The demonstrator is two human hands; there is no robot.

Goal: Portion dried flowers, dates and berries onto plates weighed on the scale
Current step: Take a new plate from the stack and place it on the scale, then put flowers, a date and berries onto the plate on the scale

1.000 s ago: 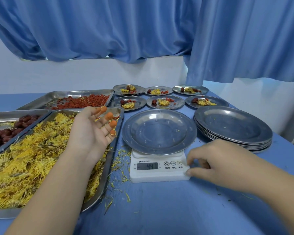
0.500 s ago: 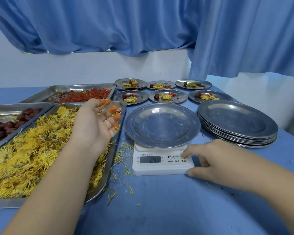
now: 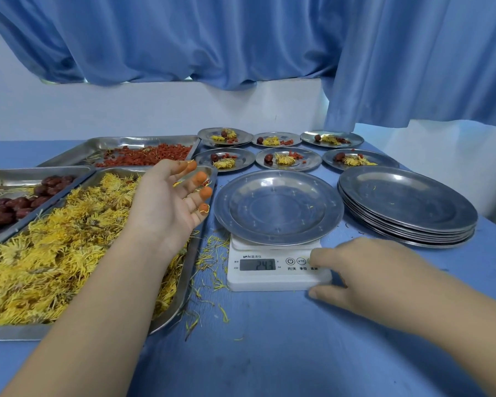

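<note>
Sliding further over scale (image 3: 258, 280), right hand (image 3: 367, 273); reading stays 243.

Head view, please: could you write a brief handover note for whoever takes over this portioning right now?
Left hand open, palm up above the flower tray, nothing visibly held.
Right hand: forefinger on the scale's right-hand button, thumb at its front edge.
Empty plate sits on the scale, display showing 243; dates tray far left, berries tray behind; spare plates stacked right.
Done: six filled plates at the back.
Left: probably zero the scale, fill this plate, then the stack.
</note>
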